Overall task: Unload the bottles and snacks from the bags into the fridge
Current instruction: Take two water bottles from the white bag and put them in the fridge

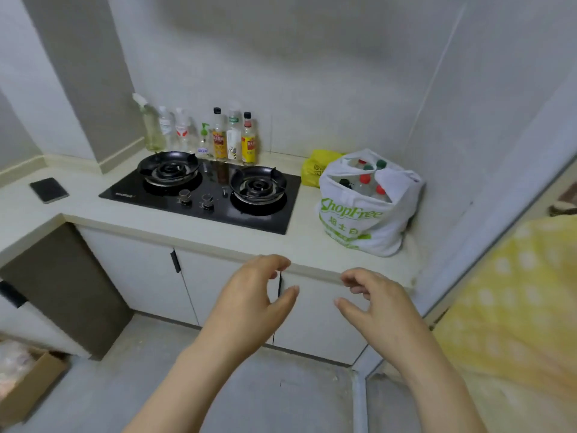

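While the white shopping bag (365,214) stands upright at the right end of the countertop (306,242), close to the wall, both hands hover in front of the counter's edge, lower in view and to the left of the bag, well apart from it. The left hand (253,295) has its fingers (274,262) loosely curled, with the thumb set apart from them in a wide C, and it holds nothing. The right hand (377,301) mirrors it: its fingers (352,278) are bent and relaxed, the thumb is spread below them, and it touches nothing. The two hands face each other with a gap between them.

The bag is white plastic with green lettering, and its mouth gapes open. Inside are clear bottles (365,181) packed upright, with red and dark green caps showing. Just behind it, on its left, lies a crumpled yellow bag (313,170); what it holds cannot be seen.

Left of the bags, a black two-burner gas hob (203,195) is set into the counter, with a row of condiment bottles (218,135) against the wall behind it. A dark phone (49,190) lies flat at the counter's far left. White cabinet doors (140,276) run under the counter, a cardboard box (28,385) sits on the floor at lower left, and a yellow dotted cloth (515,292) fills the right edge.
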